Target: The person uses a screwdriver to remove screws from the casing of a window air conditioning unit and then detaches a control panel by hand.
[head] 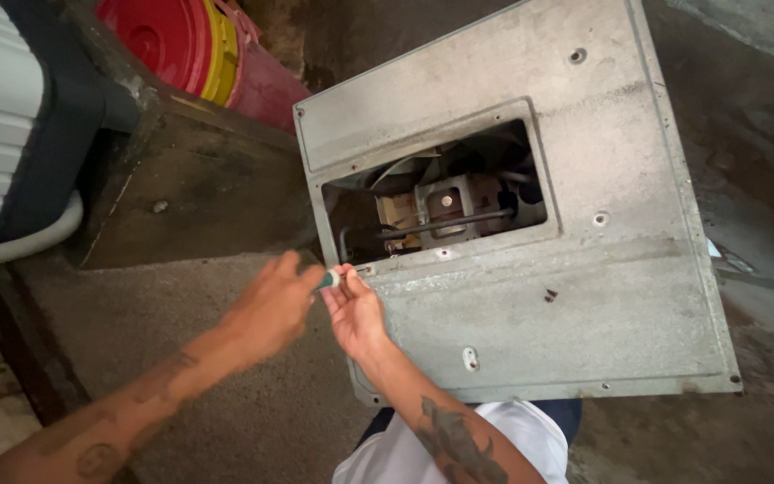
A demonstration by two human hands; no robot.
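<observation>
A grey metal appliance panel (584,296) lies tilted on the floor, with a rectangular opening (432,202) showing a motor, wires and a dark rod inside. My left hand (270,305) and my right hand (356,309) meet at the opening's lower left corner. Between their fingers is a small green-handled tool (328,280), seemingly a screwdriver; most of it is hidden. The left hand's fingers close around its handle. My right hand's fingertips pinch at its tip against the panel edge.
Red and yellow buckets (185,40) are stacked at the top left. A white ribbed appliance with a grey hose (11,251) stands at the left beside a dark concrete step (199,188). Two small screws (549,294) lie on the panel.
</observation>
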